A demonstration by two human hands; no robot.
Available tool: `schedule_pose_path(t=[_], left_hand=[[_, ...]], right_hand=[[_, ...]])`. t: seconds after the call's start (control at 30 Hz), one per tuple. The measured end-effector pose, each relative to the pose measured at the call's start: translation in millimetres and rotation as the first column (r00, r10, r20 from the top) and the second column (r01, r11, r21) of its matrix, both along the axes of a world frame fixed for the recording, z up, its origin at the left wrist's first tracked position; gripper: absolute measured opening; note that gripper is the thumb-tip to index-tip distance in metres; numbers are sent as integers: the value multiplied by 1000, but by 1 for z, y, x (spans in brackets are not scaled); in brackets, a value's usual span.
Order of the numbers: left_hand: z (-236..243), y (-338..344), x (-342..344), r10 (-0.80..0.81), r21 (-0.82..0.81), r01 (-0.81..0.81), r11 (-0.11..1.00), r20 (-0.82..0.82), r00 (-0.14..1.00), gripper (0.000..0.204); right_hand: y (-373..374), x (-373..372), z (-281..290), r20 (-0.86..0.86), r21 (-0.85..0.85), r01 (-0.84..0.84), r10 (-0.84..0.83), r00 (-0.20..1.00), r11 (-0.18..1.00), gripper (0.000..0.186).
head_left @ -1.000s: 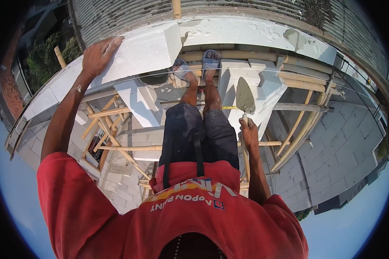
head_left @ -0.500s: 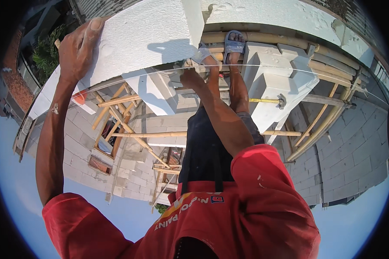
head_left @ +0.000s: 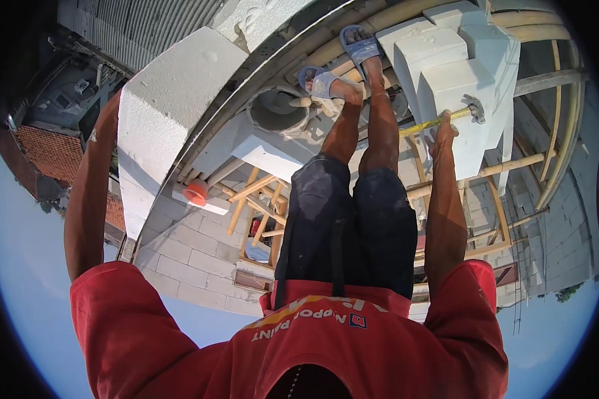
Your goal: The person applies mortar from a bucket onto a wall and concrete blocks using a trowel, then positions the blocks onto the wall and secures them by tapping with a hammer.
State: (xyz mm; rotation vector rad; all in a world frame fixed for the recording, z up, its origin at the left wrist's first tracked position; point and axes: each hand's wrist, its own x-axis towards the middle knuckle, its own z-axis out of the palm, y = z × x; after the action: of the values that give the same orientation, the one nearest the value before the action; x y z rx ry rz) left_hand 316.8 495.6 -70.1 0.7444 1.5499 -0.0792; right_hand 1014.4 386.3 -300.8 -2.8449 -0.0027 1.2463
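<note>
A white lightweight concrete block (head_left: pixel 180 80) stands on the wall at upper left, beside my left arm. My left hand (head_left: pixel 115 106) is at the block's outer side, its fingers hidden behind it. On the right, my right hand (head_left: pixel 442 136) has its fingers around the yellow handle of a hammer (head_left: pixel 419 126). The metal hammer head points right, close over a stack of white blocks (head_left: pixel 456 90). Whether the hammer still rests on the stack, I cannot tell.
My sandalled feet stand on bamboo poles (head_left: pixel 406 13). Beside them is a grey bucket (head_left: pixel 279 110) with a wooden-handled tool at its rim. An orange-red cup-like object (head_left: pixel 195 192) lies lower left. Bamboo scaffolding (head_left: pixel 249 189) spans a drop. Corrugated roofing (head_left: pixel 146 26) lies beyond the wall.
My right hand has moved from near the string by the wall to the hammer on the right. My view has turned left, and my left hand has gone behind the block.
</note>
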Motion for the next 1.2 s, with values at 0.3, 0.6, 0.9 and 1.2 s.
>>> schedule_pose_path(t=[0.3,0.6,0.9,1.2], left_hand=[[5,19,17,-78,-66,79,995,7,997,99],[13,18,16,-77,-4,77,997,34,996,97],[123,-61,38,111,146,-60,987,-371,922,93],[84,-133,37,178,415,72,907,-533,827,84]], right_hand=[[-12,-41,-7,176,356,-80,17,984,931,65],[-3,-35,81,367,306,-488,371,853,817,42],[109,-94,372,-158,554,-634,815,557,540,37],[201,-287,456,234,698,-676,967,-98,-237,43]])
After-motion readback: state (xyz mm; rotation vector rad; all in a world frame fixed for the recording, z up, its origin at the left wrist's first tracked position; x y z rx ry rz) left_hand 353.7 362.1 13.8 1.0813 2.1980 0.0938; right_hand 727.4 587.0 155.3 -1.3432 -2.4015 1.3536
